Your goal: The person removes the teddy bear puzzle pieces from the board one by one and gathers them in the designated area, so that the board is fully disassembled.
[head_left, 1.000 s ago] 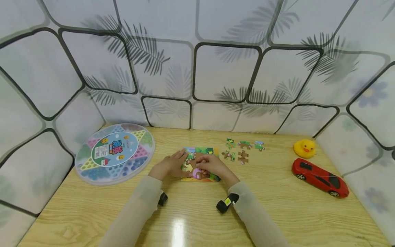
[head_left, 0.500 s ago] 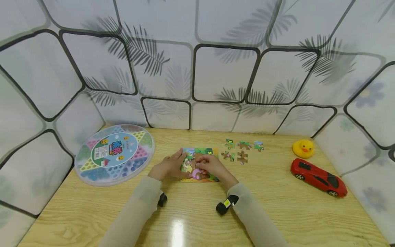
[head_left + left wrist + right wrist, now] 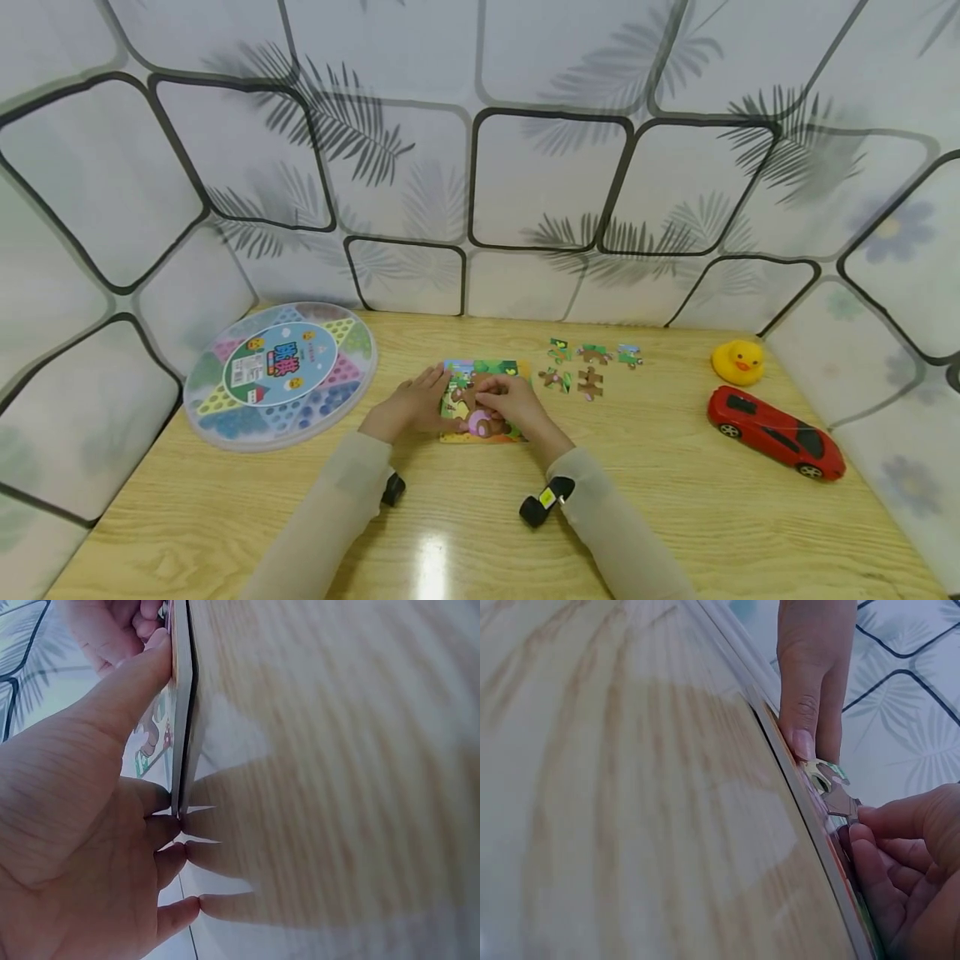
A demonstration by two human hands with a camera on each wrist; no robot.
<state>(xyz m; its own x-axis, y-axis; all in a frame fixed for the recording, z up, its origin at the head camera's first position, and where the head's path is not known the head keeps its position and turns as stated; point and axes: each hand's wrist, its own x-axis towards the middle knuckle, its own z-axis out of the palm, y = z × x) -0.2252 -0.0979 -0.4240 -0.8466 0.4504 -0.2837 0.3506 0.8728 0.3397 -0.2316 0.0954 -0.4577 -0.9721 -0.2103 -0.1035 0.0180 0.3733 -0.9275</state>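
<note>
A colourful jigsaw puzzle board with a brown bear picture lies flat on the wooden table. My left hand rests along its left side, fingers stretched out, tips down on the table at the board's edge. Its thumb lies on the board's near part. Over the middle of the board, my right hand pinches a brown puzzle piece between thumb and forefinger. That piece stands tilted against the board; its lower edge is partly hidden. Several loose puzzle pieces lie to the board's right.
A round, clear-covered Chinese checkers set lies at the left. On the right are a yellow rubber duck and a red toy car. A patterned fabric wall encloses the table's back and sides.
My right wrist has shifted slightly left and toward me, while its fingers keep their pinch over the board. The left hand stays in place.
</note>
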